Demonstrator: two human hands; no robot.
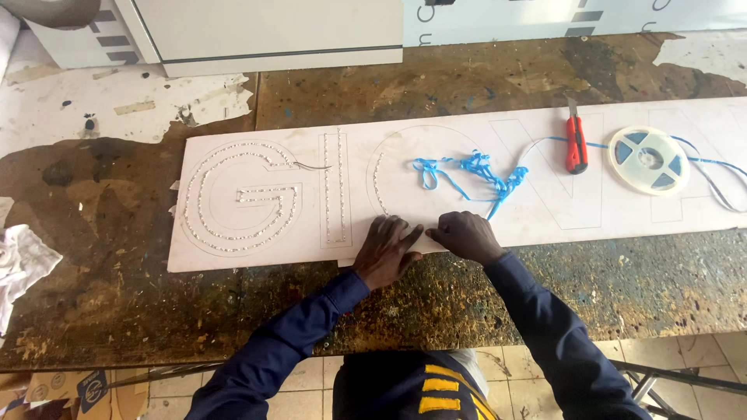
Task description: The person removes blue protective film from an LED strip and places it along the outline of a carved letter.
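From the head view I see both hands low on the long pale sign panel [257, 253], which lies across a stained, worn workbench [140, 311]. My left hand [385, 250] rests flat on the panel's near edge with its fingers spread a little and pressed down, at the bottom of the third outlined letter, a round one. My right hand [464, 236] sits just beside it, fingers curled in and bunched; its fingertips meet the left hand's at the panel surface. I cannot tell whether the right hand pinches the strip or only presses on it, since the fingertips hide the spot.

The blue-backed light strip [475, 173] lies in a loose tangle just above the hands, inside the round letter. One end runs down toward my right hand; the other runs right, past an orange utility knife [576, 141] lying on the panel, to a white reel [648, 159]. More strip loops off the reel toward the right edge, where it is cut off.

A short run of small white dots already follows the left curve of the round letter; the two letters further left are fully lined with them.

The panel's right end runs out of the frame. A white rag [23, 260] shows at the left edge, partly cut off. My dark blue sleeves cover both wrists.
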